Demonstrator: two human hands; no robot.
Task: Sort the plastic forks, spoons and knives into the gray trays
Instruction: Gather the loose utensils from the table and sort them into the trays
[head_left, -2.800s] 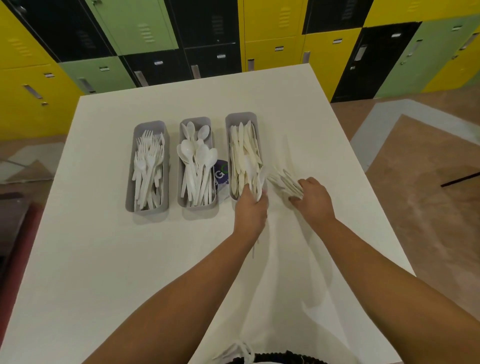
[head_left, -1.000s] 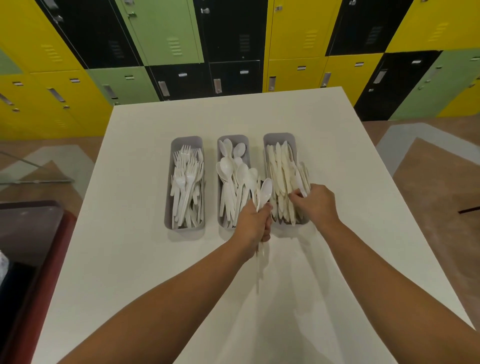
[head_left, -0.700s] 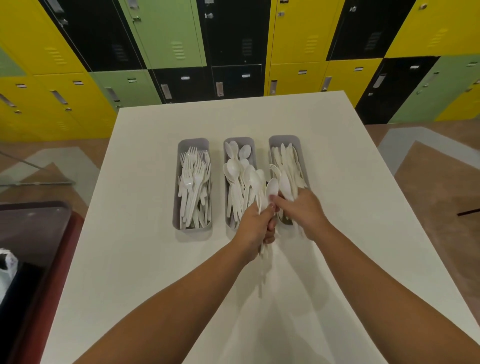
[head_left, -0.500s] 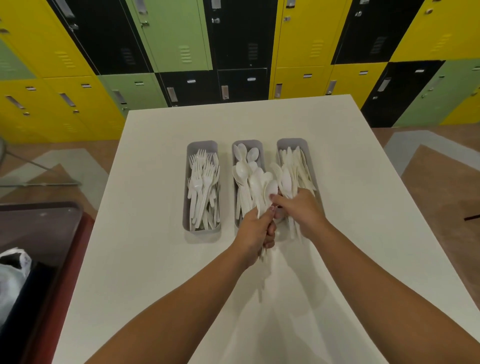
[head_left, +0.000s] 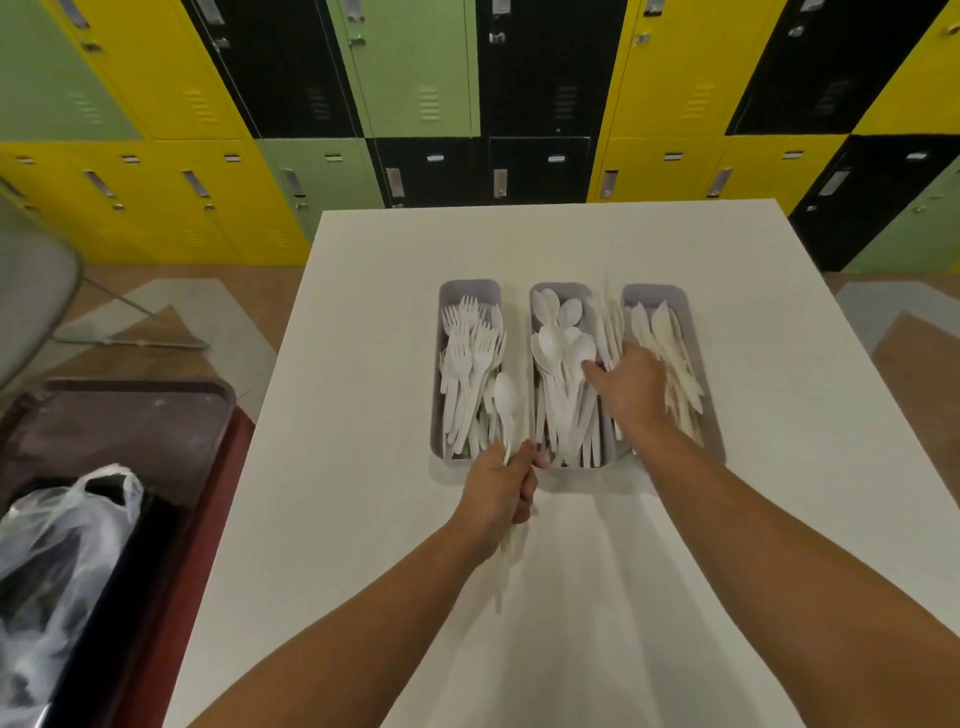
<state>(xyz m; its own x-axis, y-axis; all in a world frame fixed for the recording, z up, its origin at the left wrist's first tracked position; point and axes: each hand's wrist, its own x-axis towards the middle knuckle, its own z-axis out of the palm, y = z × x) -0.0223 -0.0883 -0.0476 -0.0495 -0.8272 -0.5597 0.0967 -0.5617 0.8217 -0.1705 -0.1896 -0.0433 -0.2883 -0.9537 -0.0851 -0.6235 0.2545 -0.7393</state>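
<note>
Three gray trays stand side by side on the white table (head_left: 571, 597). The left tray (head_left: 468, 287) holds forks (head_left: 467, 364), the middle tray (head_left: 560, 289) spoons (head_left: 556, 353), and the right tray (head_left: 655, 291) knives (head_left: 675, 353). My left hand (head_left: 498, 488) grips a white spoon (head_left: 505, 396) by its handle, its bowl over the fork tray's right side. More handles stick out below that hand. My right hand (head_left: 631, 389) lies over the wall between the middle and right trays. Its fingers curl on a bunch of thin white cutlery pieces (head_left: 610, 325) that fan out beyond them.
A dark red tray (head_left: 130, 421) and a crumpled plastic bag (head_left: 57, 540) sit left of the table. A gray chair (head_left: 31, 291) stands further left. Yellow, green and black lockers (head_left: 426, 93) line the wall behind the table's far edge.
My hands have parted. The left hand moved left with one spoon to the fork tray's edge. The right hand carried a bunch of cutlery up over the middle and right trays.
</note>
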